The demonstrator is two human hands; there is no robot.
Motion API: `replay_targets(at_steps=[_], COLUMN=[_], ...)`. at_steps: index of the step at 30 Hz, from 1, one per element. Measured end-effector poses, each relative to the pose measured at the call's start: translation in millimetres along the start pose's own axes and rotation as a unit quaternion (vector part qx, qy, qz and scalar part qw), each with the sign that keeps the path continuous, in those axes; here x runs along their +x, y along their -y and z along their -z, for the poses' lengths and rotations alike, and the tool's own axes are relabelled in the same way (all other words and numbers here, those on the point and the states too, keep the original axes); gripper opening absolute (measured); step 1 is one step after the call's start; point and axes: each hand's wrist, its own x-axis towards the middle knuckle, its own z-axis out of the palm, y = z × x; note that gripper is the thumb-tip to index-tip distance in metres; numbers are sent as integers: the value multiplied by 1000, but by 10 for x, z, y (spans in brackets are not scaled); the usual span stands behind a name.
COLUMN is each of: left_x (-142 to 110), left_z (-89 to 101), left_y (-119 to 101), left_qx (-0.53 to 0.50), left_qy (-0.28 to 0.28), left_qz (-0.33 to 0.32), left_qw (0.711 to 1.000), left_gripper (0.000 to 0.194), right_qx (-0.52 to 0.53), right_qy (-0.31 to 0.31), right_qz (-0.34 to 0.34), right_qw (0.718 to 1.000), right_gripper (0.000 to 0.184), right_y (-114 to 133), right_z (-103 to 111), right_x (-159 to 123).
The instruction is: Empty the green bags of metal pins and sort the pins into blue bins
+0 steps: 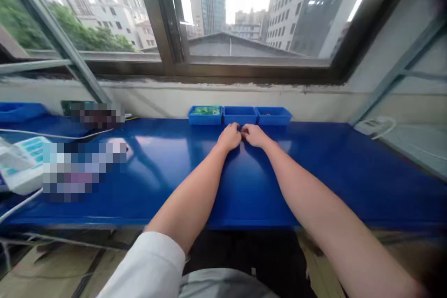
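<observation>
While both forearms stretch forward over the blue bench, the left hand and the right hand come close together near its far edge. Fingers on both hands are bent inward, their tips pointing toward each other; whether they pinch something small or are bare cannot be told, as the gap between them is too small and dark to read.

Just beyond the hands, three blue plastic bins stand side by side in a row along the wall. The left bin holds green items, the middle bin is directly past the fingertips, and the right bin has a few small dark pieces in it, too small to identify.

At the left side of the bench lies a white case with teal sections, partly covered by a pixelated patch, and a blue tray sits at the far left. A white cable runs across that side. Near the far right corner is a white power strip with a cord. Behind the bench, a dark-framed window looks out on buildings and trees.
</observation>
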Motion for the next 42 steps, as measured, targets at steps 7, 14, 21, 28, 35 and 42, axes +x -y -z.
replay_targets(at_steps=[7,14,21,28,35,42], left_x=[-44,-65,-64,-69,-58,-69], left_z=[12,56,61,75,63,62], left_y=[-25,-44,-53,-58,-52,-46], left_qx=[2,-10,9,27,9,15], left_qy=[-16,-54,-59,-50,-55,-35], left_qz=[-3,-58,-34,-7,12,26], left_qw=[1000,997,998,998,998,999], left_gripper=[36,24,28,30,31,33], right_qx=[36,164,246,367,222,56], right_qy=[-59,-129,-168,-165,-316,-365], right_qz=[-14,-21,-33,-63,-103,-197], right_qw=[998,978,954,913,917,908], right_gripper=[14,16,22,25,25,44], right_y=[-12,-10,-26,-48,-140,-228], right_z=[-15,42,37,73,145,192], right_x=[1,0,6,14,8,-1])
